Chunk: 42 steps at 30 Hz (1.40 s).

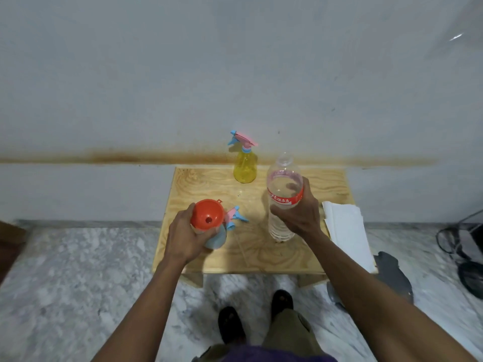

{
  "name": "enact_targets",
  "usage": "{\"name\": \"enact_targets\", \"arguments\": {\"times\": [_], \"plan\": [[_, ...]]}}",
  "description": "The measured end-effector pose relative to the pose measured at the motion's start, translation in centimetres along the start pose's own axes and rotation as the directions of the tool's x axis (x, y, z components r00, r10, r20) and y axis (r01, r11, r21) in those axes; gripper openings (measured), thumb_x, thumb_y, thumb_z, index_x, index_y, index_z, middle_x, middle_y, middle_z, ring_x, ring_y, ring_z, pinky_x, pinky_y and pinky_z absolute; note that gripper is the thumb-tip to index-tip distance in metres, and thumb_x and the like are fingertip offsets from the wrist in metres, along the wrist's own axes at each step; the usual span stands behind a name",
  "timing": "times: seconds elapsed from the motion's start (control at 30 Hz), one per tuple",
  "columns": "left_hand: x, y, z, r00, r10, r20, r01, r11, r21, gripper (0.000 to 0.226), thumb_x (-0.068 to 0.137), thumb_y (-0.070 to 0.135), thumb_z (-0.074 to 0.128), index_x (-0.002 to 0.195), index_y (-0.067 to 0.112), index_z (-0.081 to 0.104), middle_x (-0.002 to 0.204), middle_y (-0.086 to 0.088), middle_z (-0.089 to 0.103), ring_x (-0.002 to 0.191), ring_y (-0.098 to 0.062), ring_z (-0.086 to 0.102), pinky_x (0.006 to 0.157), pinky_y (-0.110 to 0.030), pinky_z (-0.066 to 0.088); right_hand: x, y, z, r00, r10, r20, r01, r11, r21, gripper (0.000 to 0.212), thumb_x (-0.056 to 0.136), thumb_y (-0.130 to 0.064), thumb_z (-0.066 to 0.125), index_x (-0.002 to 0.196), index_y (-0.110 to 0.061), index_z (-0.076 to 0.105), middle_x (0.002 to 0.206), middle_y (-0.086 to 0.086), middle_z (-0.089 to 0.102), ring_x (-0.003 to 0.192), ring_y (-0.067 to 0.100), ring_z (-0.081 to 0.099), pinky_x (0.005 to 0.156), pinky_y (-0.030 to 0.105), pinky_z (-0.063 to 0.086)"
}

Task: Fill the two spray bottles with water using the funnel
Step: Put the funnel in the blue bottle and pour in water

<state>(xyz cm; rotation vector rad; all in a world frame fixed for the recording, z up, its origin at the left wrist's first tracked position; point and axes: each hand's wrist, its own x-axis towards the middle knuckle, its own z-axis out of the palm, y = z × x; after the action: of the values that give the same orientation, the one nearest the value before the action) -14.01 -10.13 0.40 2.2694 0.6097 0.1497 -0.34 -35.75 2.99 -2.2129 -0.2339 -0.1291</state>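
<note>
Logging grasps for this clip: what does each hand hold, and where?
Left hand grips the blue spray bottle below the orange plastic funnel; right hand grips the clear plastic water bottle mid-body.

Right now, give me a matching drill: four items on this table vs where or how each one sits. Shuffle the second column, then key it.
Things:
1. funnel
2. yellow spray bottle
3. water bottle
4. paper towels

States:
A. lying flat at the table's right edge
B. gripped by the right hand, cap off
C. standing alone at the back, sprayer on
D. sitting in the blue bottle held by the left hand

Pairs: 1-D, 2-C, 3-B, 4-A
</note>
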Motion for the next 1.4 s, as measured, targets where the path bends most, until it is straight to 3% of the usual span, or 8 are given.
{"name": "enact_targets", "arguments": {"times": [0.17,0.47,0.6,0.77,0.9,1.1,1.23,1.4], "plan": [[-0.2,0.2,0.0,1.0,-0.017,0.018,0.017,1.0,0.005,0.085,0.065,0.062,0.082,0.136,0.025,0.053,0.117,0.001,0.063,0.104,-0.018,0.061,0.083,-0.033,0.05,1.4,0.9,-0.2,0.984,0.131,-0.12,-0.118,0.987,0.109,0.088,0.053,-0.021,0.093,0.128,-0.022,0.048,0.11,0.0,0.069,0.09,0.024,0.068,0.073,0.03,0.055],[-0.5,0.7,-0.3,0.999,-0.014,0.031,0.014,1.0,0.001,0.081,0.068,0.057,0.082,0.136,0.026,0.051,0.115,0.001,0.062,0.103,-0.019,0.06,0.084,-0.034,0.049,1.4,3.5,0.1,0.948,0.27,-0.167,-0.24,0.954,0.181,0.094,0.049,-0.025,0.097,0.128,-0.023,0.047,0.111,0.0,0.067,0.099,0.026,0.065,0.081,0.039,0.057],[-0.4,0.8,-0.5,0.999,-0.02,0.036,0.02,1.0,-0.003,0.087,0.066,0.061,0.08,0.139,0.024,0.05,0.118,0.002,0.062,0.107,-0.018,0.06,0.088,-0.034,0.049,1.3,3.9,0.0,0.951,0.276,-0.143,-0.249,0.951,0.183,0.097,0.048,-0.03,0.098,0.128,-0.025,0.043,0.115,0.0,0.065,0.101,0.026,0.064,0.082,0.042,0.057],[-0.8,1.3,-0.7,1.0,-0.029,-0.005,0.029,0.998,-0.055,0.087,0.068,0.042,0.09,0.143,0.018,0.051,0.127,0.0,0.063,0.116,-0.018,0.058,0.088,-0.027,0.042,0.5,3.8,-0.3,0.964,0.264,-0.045,-0.246,0.94,0.236,0.106,0.046,-0.027,0.101,0.133,-0.02,0.039,0.119,-0.003,0.058,0.104,0.019,0.058,0.081,0.033,0.05],[-1.4,2.3,-1.1,0.994,-0.047,-0.098,0.039,0.996,-0.084,0.089,0.066,0.035,0.092,0.143,0.014,0.052,0.129,-0.005,0.063,0.118,-0.022,0.06,0.091,-0.029,0.045,-0.2,4.3,-0.4,0.951,0.308,-0.005,-0.297,0.921,0.252,0.104,0.044,-0.037,0.093,0.133,-0.024,0.04,0.119,-0.002,0.062,0.104,0.021,0.061,0.085,0.038,0.053],[-1.7,7.9,-0.1,0.946,0.188,-0.265,-0.216,0.973,-0.082,0.093,0.063,0.045,0.09,0.142,0.013,0.051,0.129,-0.003,0.059,0.111,-0.017,0.058,0.092,-0.03,0.047,0.1,4.6,-0.8,0.945,0.324,0.051,-0.325,0.907,0.267,0.099,0.054,-0.029,0.097,0.137,-0.027,0.042,0.118,-0.004,0.064,0.103,0.021,0.063,0.08,0.031,0.052],[-0.7,10.1,5.6,0.965,0.258,-0.044,-0.261,0.963,-0.062,0.095,0.066,0.031,0.092,0.147,0.014,0.044,0.136,-0.003,0.054,0.12,-0.013,0.051,0.098,-0.023,0.042,0.3,4.5,-1.4,0.949,0.303,0.085,-0.315,0.916,0.247,0.098,0.06,-0.024,0.096,0.14,-0.028,0.04,0.119,-0.009,0.059,0.103,0.013,0.058,0.071,0.011,0.041],[0.3,8.6,12.9,0.943,0.127,0.307,-0.169,0.979,0.114,0.089,0.08,0.027,0.078,0.154,0.022,0.03,0.148,-0.001,0.04,0.132,-0.022,0.043,0.093,-0.03,0.048,0.5,4.8,-2.2,0.955,0.271,0.118,-0.292,0.924,0.246,0.095,0.06,-0.023,0.095,0.139,-0.033,0.043,0.119,-0.012,0.058,0.101,0.005,0.057,0.071,0.005,0.042]]}}
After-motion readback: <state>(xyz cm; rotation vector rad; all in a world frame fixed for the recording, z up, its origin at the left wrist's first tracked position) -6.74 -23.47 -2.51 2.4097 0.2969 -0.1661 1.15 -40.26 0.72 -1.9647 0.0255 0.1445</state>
